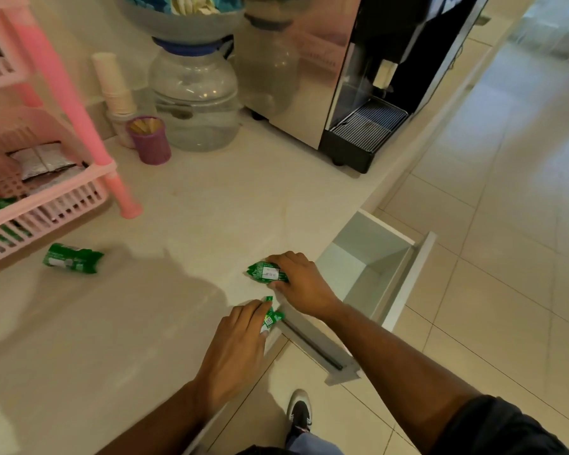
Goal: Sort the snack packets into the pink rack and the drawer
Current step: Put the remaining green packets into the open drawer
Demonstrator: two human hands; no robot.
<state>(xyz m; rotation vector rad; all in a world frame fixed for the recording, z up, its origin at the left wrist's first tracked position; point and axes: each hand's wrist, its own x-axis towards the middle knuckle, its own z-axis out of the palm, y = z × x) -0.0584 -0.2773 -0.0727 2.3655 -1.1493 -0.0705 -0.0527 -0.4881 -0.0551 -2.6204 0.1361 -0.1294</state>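
Two green foil snack packets sit by the open white drawer [372, 257]: right hand [301, 284] clamps one [266, 272], left hand [235, 349] pinches another [270, 316], both beside its left edge.

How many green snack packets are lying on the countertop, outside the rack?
3: one green snack packet loose beside the pink plastic rack, one under the right hand, one under the left hand. More may be hidden.

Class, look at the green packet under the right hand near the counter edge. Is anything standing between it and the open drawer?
Nothing visible does. The packet lies on the counter under the right hand, right beside the open drawer. The drawer's visible inside looks bare, and the counter between packet and drawer holds nothing.
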